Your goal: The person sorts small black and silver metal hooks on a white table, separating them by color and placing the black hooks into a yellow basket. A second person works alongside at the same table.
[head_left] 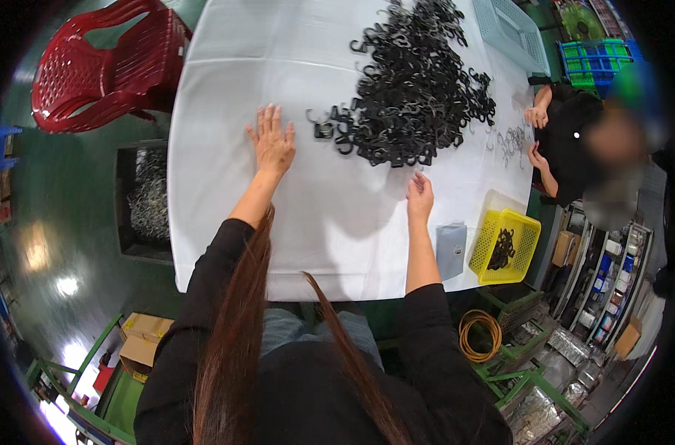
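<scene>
A big heap of small black hook-shaped pieces [415, 89] covers the middle and far part of the white-covered table [226, 185]. To the left of the heap my left hand [273, 148] lies flat on the cloth, its fingers spread and nothing in them. My right hand [420, 196] is just below the heap's near edge, fingers drawn together; whatever is between the tips is too small to make out. A few loose hooks [323, 129] stick out on the heap's left side, nearest my left hand.
A yellow basket [535, 236] with black pieces stands at the near right, beside a grey-blue flat item [450, 251]. A pale blue basket [511, 33] is at the far right. Across the right edge, a co-worker's hands [537, 117] are near thin wire pieces [512, 142]. A red chair [118, 70] stands left.
</scene>
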The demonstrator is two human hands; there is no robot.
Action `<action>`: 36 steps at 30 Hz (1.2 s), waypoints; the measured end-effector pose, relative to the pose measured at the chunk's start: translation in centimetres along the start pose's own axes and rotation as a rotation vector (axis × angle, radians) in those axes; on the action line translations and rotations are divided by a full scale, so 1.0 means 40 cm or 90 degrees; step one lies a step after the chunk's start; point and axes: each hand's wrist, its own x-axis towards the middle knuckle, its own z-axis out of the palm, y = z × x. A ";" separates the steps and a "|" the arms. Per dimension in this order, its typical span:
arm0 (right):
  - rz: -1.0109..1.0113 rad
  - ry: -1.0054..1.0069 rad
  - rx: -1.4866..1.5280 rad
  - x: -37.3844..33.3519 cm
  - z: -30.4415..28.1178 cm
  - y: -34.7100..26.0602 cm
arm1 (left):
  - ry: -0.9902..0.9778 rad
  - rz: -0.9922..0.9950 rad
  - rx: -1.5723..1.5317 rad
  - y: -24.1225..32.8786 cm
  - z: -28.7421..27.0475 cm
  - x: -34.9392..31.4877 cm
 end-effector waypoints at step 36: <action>0.234 -0.107 0.239 -0.047 -0.254 0.166 | -0.176 0.245 -0.015 0.307 -0.032 -0.445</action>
